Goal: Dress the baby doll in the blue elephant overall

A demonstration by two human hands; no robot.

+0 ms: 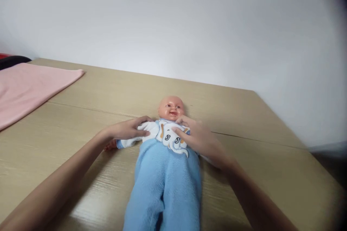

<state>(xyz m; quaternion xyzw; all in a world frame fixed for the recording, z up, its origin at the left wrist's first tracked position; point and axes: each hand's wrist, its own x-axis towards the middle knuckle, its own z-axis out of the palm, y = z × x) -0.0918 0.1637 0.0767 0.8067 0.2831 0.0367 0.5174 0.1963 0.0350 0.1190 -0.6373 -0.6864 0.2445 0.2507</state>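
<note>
A baby doll (172,106) lies on its back on the table, head away from me. It wears a fuzzy blue and white romper (165,169) with an elephant face (173,139) on the chest. My left hand (132,128) rests on the doll's shoulder at the left, thumb and fingers apart over the white sleeve. At the collar on the other side, my right hand (196,135) touches the chest, slightly blurred. Its thumb lies on the elephant and its fingers are by the neck, a gap between them. My right hand covers part of that shoulder; the feet are out of view.
A pink cloth (32,86) is spread flat on the wooden table (108,90) at the left. Beyond it, a black and red object (12,60) shows at the edge. A pale wall (162,25) stands behind the table. Seams cross the tabletop.
</note>
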